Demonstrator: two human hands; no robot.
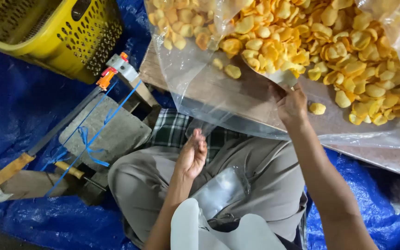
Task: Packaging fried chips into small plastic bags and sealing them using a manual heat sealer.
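Note:
A big heap of yellow chips [311, 41] lies on a clear plastic sheet [200, 83] spread over a wooden board. My right hand [291, 105] grips a small pale scoop [283, 76] at the heap's near edge, its mouth pushed among the chips. My left hand [191, 155] is over my lap and pinches the rim of a small clear plastic bag [218, 190], which hangs down against my grey trousers. A few loose chips [231, 71] lie apart from the heap.
A yellow perforated basket [56, 32] stands at the top left. Below it sits a lever-type sealing tool [70, 139] on wood and stone, tied with blue string. Blue tarpaulin [15, 102] covers the floor around my crossed legs.

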